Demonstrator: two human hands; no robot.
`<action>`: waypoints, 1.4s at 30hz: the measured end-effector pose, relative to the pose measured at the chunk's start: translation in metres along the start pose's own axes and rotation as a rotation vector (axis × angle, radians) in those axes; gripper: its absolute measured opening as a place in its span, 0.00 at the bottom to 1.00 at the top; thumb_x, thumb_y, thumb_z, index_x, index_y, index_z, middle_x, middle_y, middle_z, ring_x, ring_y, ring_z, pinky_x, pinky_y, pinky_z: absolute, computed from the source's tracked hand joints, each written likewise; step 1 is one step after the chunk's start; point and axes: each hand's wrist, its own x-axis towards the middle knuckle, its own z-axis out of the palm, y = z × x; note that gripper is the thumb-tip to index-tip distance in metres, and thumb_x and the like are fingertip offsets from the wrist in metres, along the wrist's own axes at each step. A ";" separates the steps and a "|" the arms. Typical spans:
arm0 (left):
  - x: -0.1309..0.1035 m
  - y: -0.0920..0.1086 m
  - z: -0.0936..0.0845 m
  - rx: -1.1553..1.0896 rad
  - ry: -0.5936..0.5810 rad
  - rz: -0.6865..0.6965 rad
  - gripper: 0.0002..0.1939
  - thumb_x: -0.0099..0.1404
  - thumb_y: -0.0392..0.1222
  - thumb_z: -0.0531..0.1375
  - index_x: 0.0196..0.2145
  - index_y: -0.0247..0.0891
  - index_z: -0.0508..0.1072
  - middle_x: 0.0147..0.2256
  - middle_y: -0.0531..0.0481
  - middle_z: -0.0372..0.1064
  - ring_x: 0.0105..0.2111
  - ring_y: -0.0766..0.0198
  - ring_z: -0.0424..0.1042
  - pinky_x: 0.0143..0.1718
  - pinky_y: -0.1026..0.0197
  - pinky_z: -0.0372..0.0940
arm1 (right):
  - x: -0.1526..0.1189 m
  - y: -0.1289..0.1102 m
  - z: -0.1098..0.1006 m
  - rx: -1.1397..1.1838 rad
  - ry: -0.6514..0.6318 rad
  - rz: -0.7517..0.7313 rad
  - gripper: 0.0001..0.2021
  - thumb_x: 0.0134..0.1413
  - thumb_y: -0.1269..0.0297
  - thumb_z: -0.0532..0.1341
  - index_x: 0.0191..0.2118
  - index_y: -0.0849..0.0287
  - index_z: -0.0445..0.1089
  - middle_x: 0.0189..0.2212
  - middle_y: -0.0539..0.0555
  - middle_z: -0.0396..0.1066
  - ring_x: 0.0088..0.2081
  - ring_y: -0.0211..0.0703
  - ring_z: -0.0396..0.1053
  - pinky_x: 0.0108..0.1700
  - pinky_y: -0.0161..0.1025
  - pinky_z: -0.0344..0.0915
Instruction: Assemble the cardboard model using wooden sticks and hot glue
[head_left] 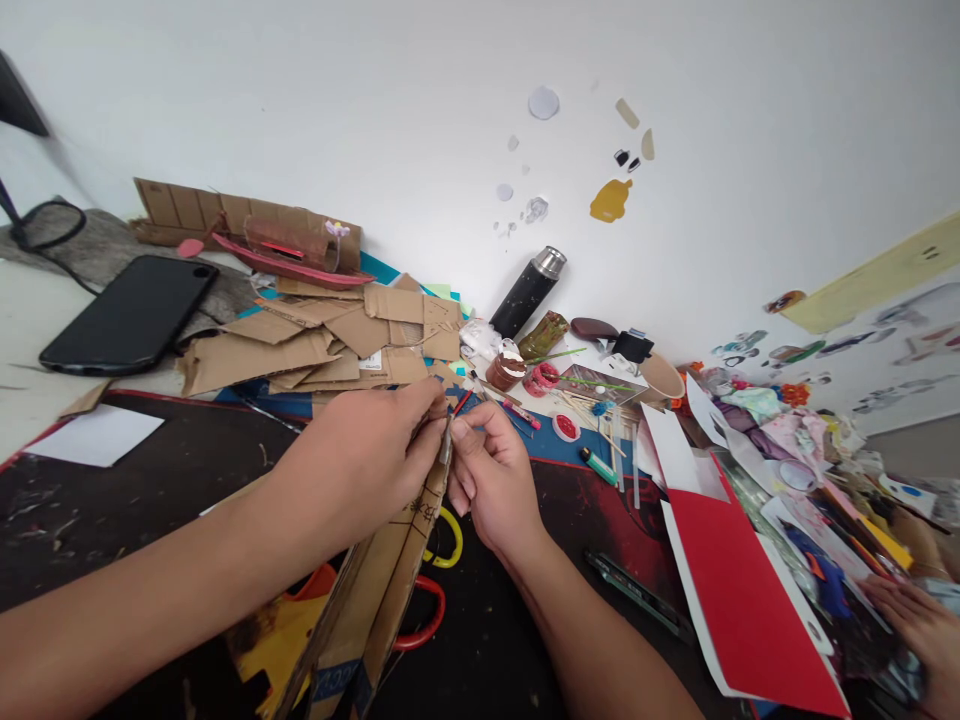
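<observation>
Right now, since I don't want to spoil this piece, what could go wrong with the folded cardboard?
The left hand pinches the far end of the folded cardboard, with the right hand close beside it; squeezing hard might crease that end. The red handle loop and yellow handle loop lie right by its side, so swinging it could snag them. Farther off, the open red tub might tip if a hand brushes it.

The left hand (364,455) and right hand (499,485) are bare — so are both tapering forearms (180,570).
</observation>
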 end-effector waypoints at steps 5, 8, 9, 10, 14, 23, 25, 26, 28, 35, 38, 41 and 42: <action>0.000 0.001 0.001 -0.012 -0.013 -0.009 0.10 0.74 0.43 0.51 0.38 0.43 0.70 0.29 0.47 0.79 0.28 0.53 0.78 0.30 0.57 0.58 | 0.000 0.000 0.000 0.000 -0.007 -0.008 0.23 0.60 0.42 0.74 0.35 0.52 0.65 0.12 0.34 0.56 0.10 0.29 0.49 0.13 0.25 0.53; 0.000 0.001 0.000 -0.016 -0.028 -0.017 0.10 0.75 0.43 0.50 0.38 0.42 0.69 0.30 0.47 0.79 0.29 0.53 0.78 0.31 0.56 0.59 | -0.001 -0.001 0.001 0.013 -0.014 -0.009 0.23 0.60 0.43 0.75 0.35 0.53 0.65 0.12 0.34 0.57 0.10 0.28 0.49 0.13 0.25 0.53; 0.000 0.001 0.000 -0.014 -0.030 -0.020 0.10 0.75 0.44 0.50 0.38 0.42 0.69 0.30 0.47 0.79 0.29 0.52 0.78 0.31 0.56 0.59 | 0.000 -0.001 0.001 0.016 -0.015 -0.009 0.23 0.60 0.43 0.75 0.36 0.53 0.65 0.12 0.34 0.57 0.10 0.28 0.49 0.13 0.25 0.53; 0.000 0.001 -0.001 -0.013 -0.033 -0.022 0.10 0.75 0.44 0.50 0.38 0.42 0.69 0.30 0.47 0.79 0.29 0.52 0.78 0.31 0.56 0.59 | 0.000 -0.001 0.001 0.016 -0.014 -0.008 0.23 0.60 0.43 0.75 0.36 0.53 0.65 0.12 0.34 0.57 0.10 0.28 0.49 0.13 0.25 0.53; 0.001 0.000 -0.001 -0.014 -0.025 -0.017 0.10 0.74 0.43 0.50 0.38 0.42 0.70 0.29 0.47 0.79 0.28 0.52 0.78 0.30 0.56 0.59 | 0.000 0.000 0.000 0.004 -0.003 -0.005 0.23 0.60 0.43 0.74 0.35 0.53 0.65 0.12 0.34 0.57 0.10 0.29 0.49 0.13 0.25 0.53; 0.001 0.001 0.000 -0.014 -0.029 -0.024 0.10 0.74 0.44 0.50 0.39 0.42 0.70 0.30 0.46 0.80 0.30 0.51 0.79 0.31 0.56 0.59 | 0.000 0.001 -0.001 -0.028 -0.002 -0.005 0.23 0.61 0.42 0.73 0.36 0.52 0.65 0.12 0.34 0.55 0.10 0.29 0.49 0.13 0.26 0.53; 0.001 0.001 0.000 -0.013 -0.032 -0.030 0.10 0.74 0.44 0.50 0.39 0.42 0.70 0.31 0.46 0.80 0.29 0.52 0.79 0.31 0.56 0.59 | 0.001 0.001 -0.001 -0.023 -0.001 -0.005 0.23 0.61 0.42 0.73 0.36 0.52 0.65 0.12 0.34 0.56 0.10 0.29 0.49 0.13 0.26 0.53; 0.001 0.000 0.000 -0.015 -0.032 -0.030 0.11 0.74 0.44 0.50 0.39 0.43 0.70 0.30 0.46 0.80 0.29 0.52 0.78 0.31 0.56 0.59 | 0.001 0.001 -0.001 -0.018 -0.002 -0.005 0.23 0.61 0.42 0.74 0.36 0.52 0.65 0.12 0.34 0.56 0.10 0.29 0.49 0.13 0.26 0.53; 0.001 0.000 0.001 -0.023 -0.030 -0.024 0.11 0.74 0.45 0.50 0.39 0.43 0.70 0.30 0.47 0.79 0.29 0.52 0.78 0.31 0.56 0.59 | 0.001 0.001 0.000 -0.004 -0.008 -0.007 0.23 0.61 0.43 0.74 0.35 0.52 0.65 0.12 0.34 0.56 0.10 0.29 0.48 0.13 0.26 0.53; 0.001 0.000 0.001 -0.039 -0.036 -0.031 0.11 0.74 0.45 0.49 0.40 0.42 0.70 0.31 0.46 0.80 0.29 0.52 0.78 0.31 0.56 0.59 | 0.000 0.001 0.000 0.018 -0.010 -0.002 0.23 0.61 0.44 0.74 0.35 0.53 0.65 0.12 0.34 0.57 0.10 0.28 0.49 0.13 0.25 0.54; 0.002 0.000 -0.001 -0.042 -0.052 -0.050 0.12 0.74 0.46 0.49 0.40 0.43 0.70 0.31 0.45 0.80 0.30 0.51 0.78 0.31 0.56 0.59 | 0.001 0.001 0.000 0.027 -0.022 -0.007 0.22 0.62 0.45 0.74 0.35 0.53 0.65 0.12 0.34 0.57 0.10 0.28 0.50 0.13 0.25 0.53; 0.002 0.001 -0.001 -0.047 -0.058 -0.059 0.13 0.73 0.47 0.48 0.39 0.43 0.69 0.31 0.45 0.79 0.30 0.51 0.78 0.31 0.56 0.58 | 0.001 0.002 0.000 0.039 -0.034 -0.013 0.22 0.62 0.45 0.74 0.35 0.53 0.66 0.12 0.34 0.57 0.10 0.28 0.49 0.13 0.24 0.54; 0.002 0.001 -0.001 -0.050 -0.058 -0.059 0.13 0.73 0.47 0.47 0.39 0.43 0.69 0.31 0.45 0.79 0.30 0.51 0.78 0.31 0.55 0.58 | 0.001 0.002 0.000 0.045 -0.036 -0.015 0.22 0.62 0.45 0.74 0.35 0.53 0.66 0.12 0.34 0.57 0.10 0.28 0.49 0.13 0.24 0.54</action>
